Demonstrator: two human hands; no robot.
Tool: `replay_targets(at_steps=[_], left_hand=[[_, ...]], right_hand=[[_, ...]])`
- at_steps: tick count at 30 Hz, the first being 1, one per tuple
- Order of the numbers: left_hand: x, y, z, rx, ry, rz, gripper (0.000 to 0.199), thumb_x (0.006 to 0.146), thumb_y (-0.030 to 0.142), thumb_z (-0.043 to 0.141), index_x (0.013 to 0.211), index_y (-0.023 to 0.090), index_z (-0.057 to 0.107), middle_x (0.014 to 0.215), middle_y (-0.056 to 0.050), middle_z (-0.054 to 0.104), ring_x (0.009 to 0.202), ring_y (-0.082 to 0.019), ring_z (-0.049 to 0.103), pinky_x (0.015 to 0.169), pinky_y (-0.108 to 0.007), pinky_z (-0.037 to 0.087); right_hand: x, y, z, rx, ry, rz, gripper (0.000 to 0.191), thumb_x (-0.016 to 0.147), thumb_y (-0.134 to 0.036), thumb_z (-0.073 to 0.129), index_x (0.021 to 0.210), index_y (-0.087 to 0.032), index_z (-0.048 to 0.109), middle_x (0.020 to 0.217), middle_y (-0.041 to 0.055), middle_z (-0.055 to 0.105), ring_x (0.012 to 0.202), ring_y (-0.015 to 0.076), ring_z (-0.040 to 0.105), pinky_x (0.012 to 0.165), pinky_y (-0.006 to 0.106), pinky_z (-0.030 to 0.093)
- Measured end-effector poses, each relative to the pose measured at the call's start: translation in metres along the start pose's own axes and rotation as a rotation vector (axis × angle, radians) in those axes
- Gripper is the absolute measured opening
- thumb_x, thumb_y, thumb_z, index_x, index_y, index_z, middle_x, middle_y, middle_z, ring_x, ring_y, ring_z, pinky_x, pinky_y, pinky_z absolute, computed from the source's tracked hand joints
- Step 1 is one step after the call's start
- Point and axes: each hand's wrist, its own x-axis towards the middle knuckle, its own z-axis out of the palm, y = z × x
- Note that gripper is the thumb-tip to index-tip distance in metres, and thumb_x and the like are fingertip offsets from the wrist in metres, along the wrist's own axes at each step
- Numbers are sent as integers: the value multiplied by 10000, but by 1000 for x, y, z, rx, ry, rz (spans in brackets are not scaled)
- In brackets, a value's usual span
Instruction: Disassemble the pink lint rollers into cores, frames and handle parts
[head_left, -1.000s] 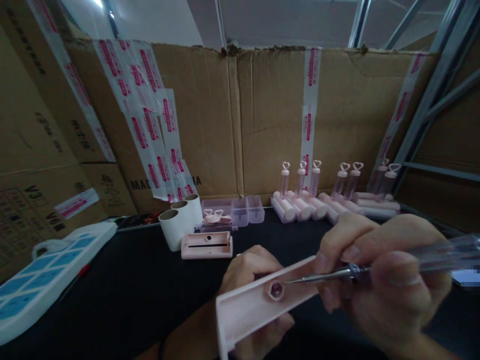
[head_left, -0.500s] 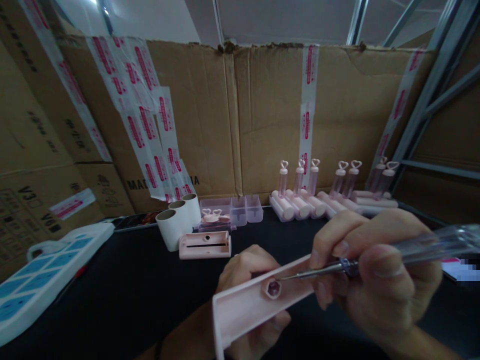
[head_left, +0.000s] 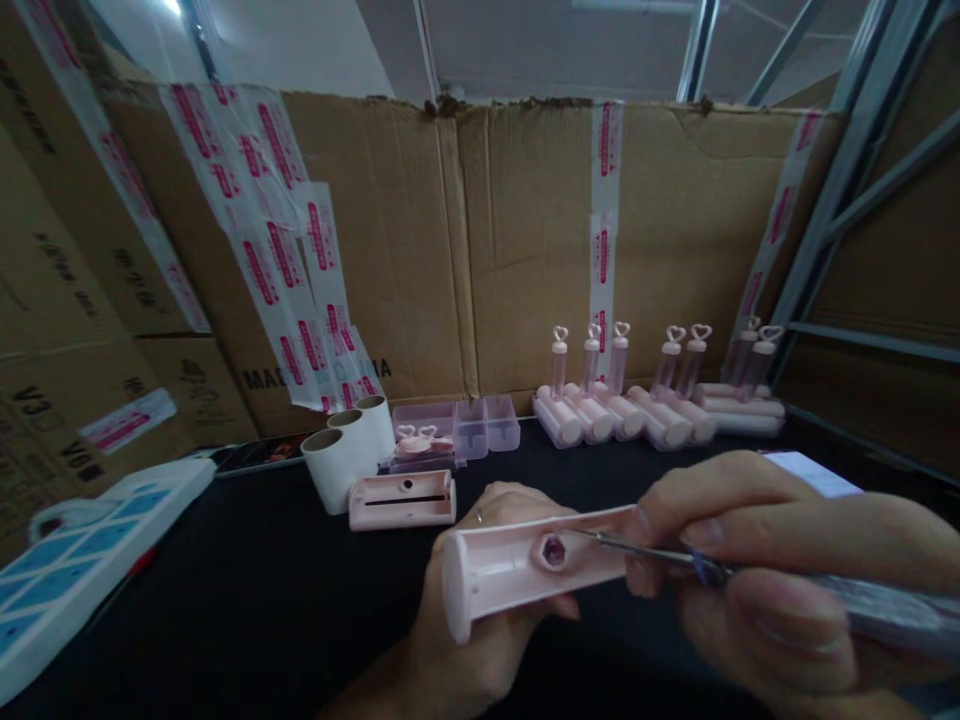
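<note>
Fine tool work apparently in hand

A clear-handled screwdriver (head_left: 877,612) is pinched by the right hand (head_left: 795,615), tip (head_left: 576,532) near the hexagonal socket (head_left: 553,552) of a pink half-shell (head_left: 510,580) gripped by the left hand (head_left: 480,650) above the bench (head_left: 262,590). Steady alignment is judged necessary next.

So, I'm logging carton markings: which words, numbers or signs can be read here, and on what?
"V3": brown cardboard box at the left.
"V6": same box, lower; digit slightly blurred.
"MA" and "NA": brown cardboard panel at the back; whitish tape strips interrupt the lettering.
Too blurred to read: the strips' red print, the box's other dark marks.
None seen: pale pink plastic half-shell in the left hand.
</note>
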Motion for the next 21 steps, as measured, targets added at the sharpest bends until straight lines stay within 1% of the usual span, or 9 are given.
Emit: replay_targets(at_steps=[2,4,5,8,10,12,13,17,21], left_hand=[[-2,1,0,13,-36,-27,182,991,303,609,1122,232,713,1085,-64,742,1045,-243,681,919,-379,544],[-2,2,-1,35,-73,-44,267,971,228,630,1230,269,685,1163,-50,739,1137,-257,666,1008,-412,522],[-2,2,-2,36,-96,-60,294,969,212,631,1250,283,681,1194,-42,738,1175,-264,654,1047,-432,504],[-1,-1,-2,-40,-129,-112,296,978,261,627,1267,284,686,1235,-38,737,1225,-281,632,1069,-448,497],[0,-4,-1,-123,-115,-129,292,973,319,640,1254,264,700,1224,-48,740,1213,-284,636,1046,-431,515],[0,-6,0,-183,-107,-129,292,967,336,650,1237,242,712,1225,-61,736,1191,-281,645,1035,-421,522],[0,-6,0,-197,-111,-134,288,969,322,646,1236,235,714,1227,-65,734,1184,-277,649,1036,-418,520],[1,-2,1,-197,-125,-161,288,975,277,632,1246,220,712,1209,-80,741,1160,-268,658,1037,-420,512],[4,3,0,-178,-127,-156,291,985,342,620,1223,212,728,1169,-85,752,1119,-270,668,1030,-425,517]], right_hand=[[3,-6,-7,-75,35,-85,112,920,-379,702,914,-274,742,790,51,771,552,189,712,487,283,608],[6,-10,-14,-71,48,-107,73,889,-316,744,937,-262,730,801,38,779,555,179,720,494,258,615],[6,-12,-17,-85,24,-112,96,862,-260,768,947,-260,722,809,28,782,572,177,729,508,249,622],[1,-11,-23,-165,-71,-157,311,747,-106,825,986,-250,688,844,-4,783,659,184,757,612,259,661],[-7,-10,-23,-236,-42,-173,277,782,-137,812,985,-254,663,830,-31,764,698,180,757,687,290,672],[-12,-10,-21,-292,20,-181,138,879,-250,758,947,-263,639,786,-55,742,676,159,741,693,295,666],[-12,-11,-20,-315,29,-179,113,909,-294,735,921,-264,626,771,-62,736,659,147,732,680,283,660],[-5,-18,-15,-397,-9,-187,183,935,-314,716,816,-244,595,730,-67,724,634,117,715,617,222,626],[-1,-21,-12,-372,10,-127,195,957,-353,679,815,-243,604,712,-65,718,644,129,714,604,256,624]])
